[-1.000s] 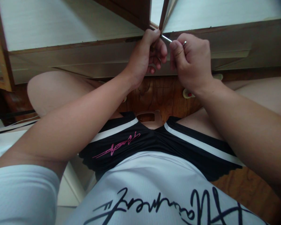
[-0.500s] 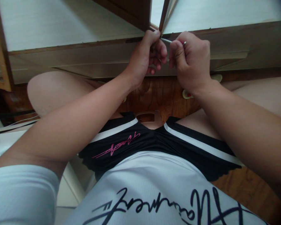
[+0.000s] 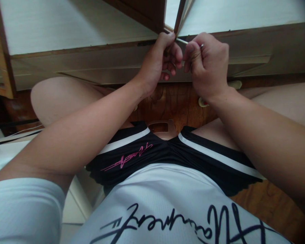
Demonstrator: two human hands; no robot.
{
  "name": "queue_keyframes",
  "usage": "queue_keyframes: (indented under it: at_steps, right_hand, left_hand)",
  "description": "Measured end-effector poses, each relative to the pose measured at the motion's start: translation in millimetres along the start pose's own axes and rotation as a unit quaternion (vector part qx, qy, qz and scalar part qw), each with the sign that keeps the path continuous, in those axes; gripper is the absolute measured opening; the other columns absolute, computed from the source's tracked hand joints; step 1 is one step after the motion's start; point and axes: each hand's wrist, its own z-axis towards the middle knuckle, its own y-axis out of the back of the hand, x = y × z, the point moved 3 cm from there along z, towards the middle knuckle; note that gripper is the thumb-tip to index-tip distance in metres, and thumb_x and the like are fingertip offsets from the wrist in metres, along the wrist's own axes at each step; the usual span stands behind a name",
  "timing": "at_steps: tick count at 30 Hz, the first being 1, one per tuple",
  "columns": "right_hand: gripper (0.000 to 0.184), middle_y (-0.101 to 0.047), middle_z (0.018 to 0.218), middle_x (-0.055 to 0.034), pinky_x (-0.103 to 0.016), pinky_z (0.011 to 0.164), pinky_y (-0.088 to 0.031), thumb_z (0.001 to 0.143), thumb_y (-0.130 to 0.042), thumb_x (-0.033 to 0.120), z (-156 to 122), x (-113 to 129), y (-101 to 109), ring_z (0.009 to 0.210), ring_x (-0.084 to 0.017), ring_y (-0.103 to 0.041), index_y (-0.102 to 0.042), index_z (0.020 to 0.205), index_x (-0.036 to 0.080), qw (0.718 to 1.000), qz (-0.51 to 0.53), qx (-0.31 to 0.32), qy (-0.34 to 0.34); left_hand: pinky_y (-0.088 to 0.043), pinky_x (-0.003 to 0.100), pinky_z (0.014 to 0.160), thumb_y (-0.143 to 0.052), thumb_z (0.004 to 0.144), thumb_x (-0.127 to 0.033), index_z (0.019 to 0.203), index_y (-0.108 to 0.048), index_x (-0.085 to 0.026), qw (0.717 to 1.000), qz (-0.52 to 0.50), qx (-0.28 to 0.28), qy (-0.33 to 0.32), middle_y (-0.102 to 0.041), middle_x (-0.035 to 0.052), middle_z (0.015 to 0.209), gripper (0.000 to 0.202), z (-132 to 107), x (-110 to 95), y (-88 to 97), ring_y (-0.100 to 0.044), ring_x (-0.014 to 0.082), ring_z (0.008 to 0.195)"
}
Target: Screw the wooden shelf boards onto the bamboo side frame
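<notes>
My right hand (image 3: 209, 62) is closed round a thin metal rod-like tool (image 3: 181, 41); its exact kind does not show. One end of the rod sticks out past my thumb, and the other reaches the lower corner of a brown wooden-framed door (image 3: 179, 18). Beside that corner, my left hand (image 3: 162, 56) has its thumb and a fingertip pressed together. Whatever they pinch is hidden, while the remaining fingers curl loosely below. The door stands out from a pale cabinet shelf (image 3: 71, 23), and both hands are just in front of the shelf's wooden edge.
A second wooden frame (image 3: 2, 51) stands at the far left. Under the shelf runs a cabinet base panel (image 3: 249, 51). My bare knees are spread on either side, above a brown wood floor (image 3: 178, 98). Between my legs shows a brown plastic seat edge (image 3: 171, 128).
Both hands keep the same hold. The rod and my right hand have shifted only slightly, and the whole view has moved a few pixels.
</notes>
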Motion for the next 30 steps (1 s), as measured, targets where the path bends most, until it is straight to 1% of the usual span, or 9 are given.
queue_keyframes:
  at_steps: [3, 7, 11, 14, 17, 19, 25, 28, 30]
  right_hand:
    - [0.042, -0.056, 0.061, 0.0002, -0.034, 0.061, -0.035, 0.099, -0.037, 0.058, 0.7, 0.5, -0.9, 0.058, -0.020, -0.053, -0.054, 0.073, 0.030, 1.000, 0.017, -0.001, 0.010]
    - [0.042, -0.056, 0.060, 0.0005, -0.035, 0.064, -0.037, 0.098, -0.037, 0.060, 2.7, -0.7, 1.8, 0.061, -0.021, -0.054, -0.053, 0.072, 0.032, 1.000, -0.007, -0.008, -0.018]
    - [0.042, -0.055, 0.061, 0.0002, -0.034, 0.065, -0.037, 0.100, -0.036, 0.056, 3.0, -2.6, 3.0, 0.061, -0.021, -0.055, -0.053, 0.072, 0.030, 1.000, -0.017, -0.014, -0.009]
    - [0.041, -0.055, 0.062, 0.0004, -0.033, 0.063, -0.036, 0.101, -0.037, 0.054, 2.0, -4.9, 0.5, 0.060, -0.019, -0.054, -0.055, 0.075, 0.028, 1.000, -0.016, -0.009, 0.007]
    - [0.041, -0.055, 0.062, 0.0004, -0.032, 0.063, -0.036, 0.103, -0.036, 0.050, 1.8, -5.8, -1.5, 0.060, -0.018, -0.054, -0.056, 0.076, 0.026, 1.000, -0.024, -0.003, 0.013]
    - [0.041, -0.056, 0.062, 0.0000, -0.032, 0.063, -0.037, 0.103, -0.037, 0.048, 2.2, -5.7, -1.6, 0.061, -0.018, -0.054, -0.055, 0.075, 0.026, 0.999, -0.028, -0.005, 0.015]
    - [0.043, -0.053, 0.060, 0.0002, -0.032, 0.064, -0.037, 0.103, -0.036, 0.047, 2.8, -6.9, -0.7, 0.058, -0.017, -0.053, -0.054, 0.071, 0.025, 0.999, -0.033, -0.016, 0.020]
    - [0.043, -0.053, 0.060, 0.0002, -0.033, 0.064, -0.036, 0.103, -0.037, 0.049, 2.8, -6.4, -0.5, 0.058, -0.018, -0.053, -0.054, 0.070, 0.025, 0.999, -0.027, -0.008, 0.019]
    - [0.044, -0.053, 0.060, -0.0001, -0.033, 0.064, -0.036, 0.103, -0.037, 0.049, 2.9, -5.5, 0.1, 0.059, -0.019, -0.053, -0.054, 0.070, 0.025, 1.000, -0.024, -0.009, 0.017]
  left_hand:
    - [-0.035, 0.020, 0.052, -0.028, 0.093, -0.059, 0.093, -0.066, -0.019, 1.000, -0.003, 0.014, -0.027, -0.066, 0.0044, 0.077, 0.055, -0.1, -1.3, -0.9, -0.064, 0.0111, 0.072]
    - [-0.038, 0.021, 0.054, -0.028, 0.094, -0.053, 0.082, -0.064, -0.019, 0.997, 0.002, 0.039, -0.071, -0.068, 0.0052, 0.082, 0.051, -0.9, -3.0, -2.3, -0.063, 0.0106, 0.072]
    - [-0.035, 0.024, 0.053, -0.027, 0.094, -0.047, 0.073, -0.060, -0.019, 0.993, -0.014, 0.061, -0.101, -0.065, 0.0046, 0.077, 0.048, -1.7, -4.7, -3.8, -0.058, 0.0103, 0.063]
    - [-0.035, 0.024, 0.053, -0.027, 0.094, -0.049, 0.077, -0.062, -0.019, 0.995, -0.011, 0.046, -0.083, -0.065, 0.0048, 0.077, 0.049, -1.8, -4.6, -2.9, -0.060, 0.0109, 0.065]
    - [-0.037, 0.023, 0.053, -0.030, 0.091, -0.059, 0.091, -0.066, -0.022, 1.000, 0.021, -0.006, -0.009, -0.068, 0.0047, 0.080, 0.052, -1.4, -1.2, 0.9, -0.065, 0.0144, 0.075]
    - [-0.036, 0.023, 0.052, -0.031, 0.089, -0.064, 0.097, -0.067, -0.024, 0.999, 0.035, -0.023, 0.022, -0.069, 0.0038, 0.080, 0.054, -1.1, 0.6, 2.6, -0.065, 0.0153, 0.077]
    - [-0.032, 0.021, 0.051, -0.029, 0.091, -0.062, 0.101, -0.067, -0.020, 0.999, 0.030, -0.018, 0.000, -0.067, 0.0036, 0.077, 0.058, -1.2, -1.3, 1.1, -0.065, 0.0128, 0.074]
    - [-0.034, 0.021, 0.052, -0.028, 0.092, -0.059, 0.093, -0.067, -0.021, 0.999, 0.041, -0.031, -0.002, -0.067, 0.0031, 0.081, 0.055, -3.3, -2.8, -0.2, -0.064, 0.0119, 0.074]
    - [-0.036, 0.022, 0.053, -0.027, 0.093, -0.055, 0.085, -0.066, -0.020, 0.999, 0.028, -0.011, -0.032, -0.067, 0.0035, 0.082, 0.053, -4.0, -4.3, -2.0, -0.063, 0.0109, 0.073]
